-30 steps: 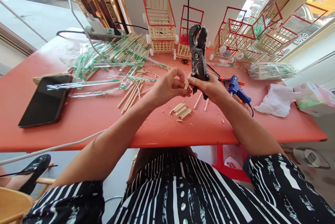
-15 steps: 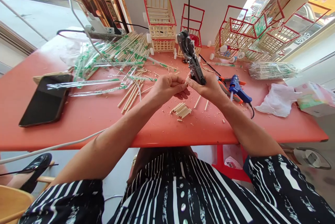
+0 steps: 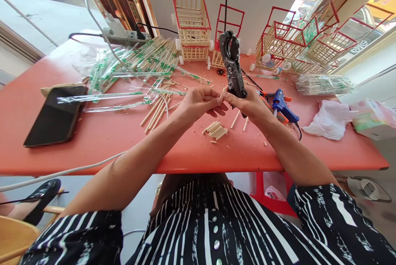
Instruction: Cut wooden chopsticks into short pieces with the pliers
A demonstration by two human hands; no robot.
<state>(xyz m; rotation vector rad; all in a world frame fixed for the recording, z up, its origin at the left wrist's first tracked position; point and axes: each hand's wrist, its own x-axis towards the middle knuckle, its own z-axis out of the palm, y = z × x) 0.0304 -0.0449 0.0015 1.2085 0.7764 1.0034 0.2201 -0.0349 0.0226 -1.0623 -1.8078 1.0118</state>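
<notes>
Two bare hands meet above a red surface (image 3: 93, 133): the right hand (image 3: 252, 106) has its fingers clenched round one pair of black cutters (image 3: 232, 63), whose handles are in the fist and whose head points up and away toward the wall. The left hand (image 3: 198, 104) pinches a short wooden stick (image 3: 223, 91), only its tip visible, right against the right thumb. Just below the hands lies one small pile of cut sticks (image 3: 215, 129), with two loose pieces (image 3: 239, 121) beside it. One blue glue gun (image 3: 283, 105) rests just right of the right hand, one white cloth (image 3: 329, 119) farther right. One dark phone (image 3: 55, 114) lies at far left. Wrapped chopsticks (image 3: 145, 60) sprawl behind, before several red-framed stick carts (image 3: 192, 17) along the wall.
</notes>
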